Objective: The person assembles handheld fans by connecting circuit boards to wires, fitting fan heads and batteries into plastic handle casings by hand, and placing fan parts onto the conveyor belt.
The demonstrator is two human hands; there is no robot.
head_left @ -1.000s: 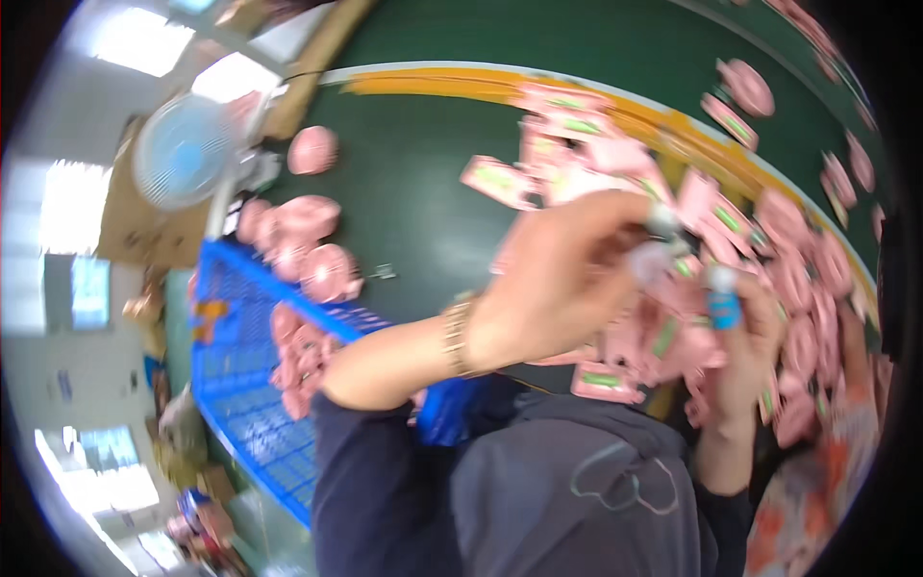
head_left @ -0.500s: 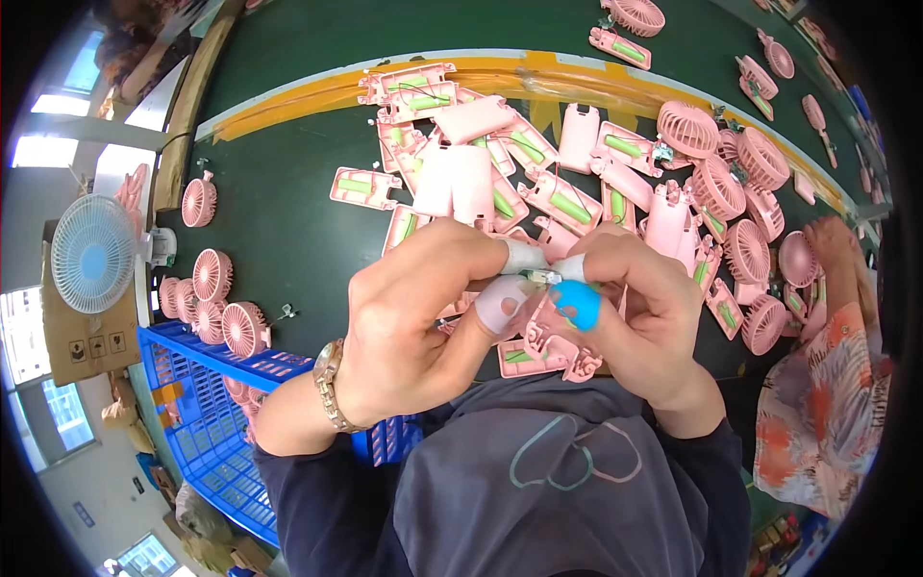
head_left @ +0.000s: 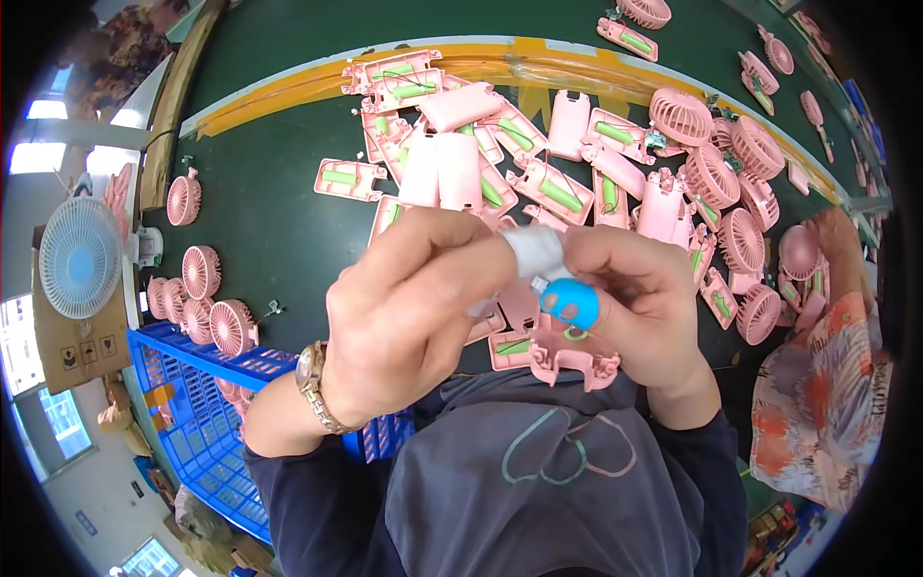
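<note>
Head view: near the table's left edge, pink fan heads are lined up beside a blue crate. The left hand is held against the right at the near edge; whether anything is clamped by its grip cannot be told. Toward the far edge, pink handles are heaped. A small white connector is apparently pinched by the right hand, above a pink shell. Farther right, a co-worker's hand is seen.
</note>
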